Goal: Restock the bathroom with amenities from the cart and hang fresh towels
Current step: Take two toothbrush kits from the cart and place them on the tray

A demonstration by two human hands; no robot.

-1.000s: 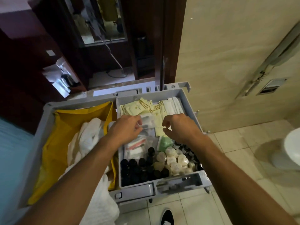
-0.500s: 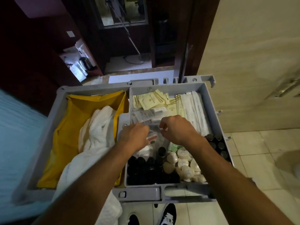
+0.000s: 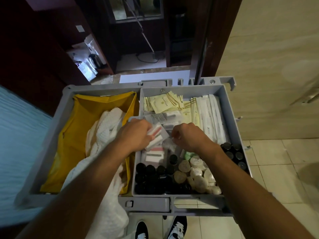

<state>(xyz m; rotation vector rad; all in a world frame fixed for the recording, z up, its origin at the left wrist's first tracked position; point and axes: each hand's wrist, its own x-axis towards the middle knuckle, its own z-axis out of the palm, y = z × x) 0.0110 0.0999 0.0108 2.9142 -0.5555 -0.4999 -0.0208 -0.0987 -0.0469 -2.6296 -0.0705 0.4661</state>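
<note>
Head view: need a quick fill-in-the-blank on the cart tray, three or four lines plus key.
1. The left hand holds a clear packet with a ____ stripe.
2. The white towels lie in the ____ bag.
3. The round wrapped soaps sit right of the ____ bottle caps.
4. Both hands, the right hand too, reach into the cart's ____ compartment.

Missing words: red; yellow; black; right

Both bare forearms reach forward, the left hand (image 3: pixel 136 135) curled around a clear-wrapped packet, the right hand (image 3: pixel 188 137) with fingers curled downward.
</note>
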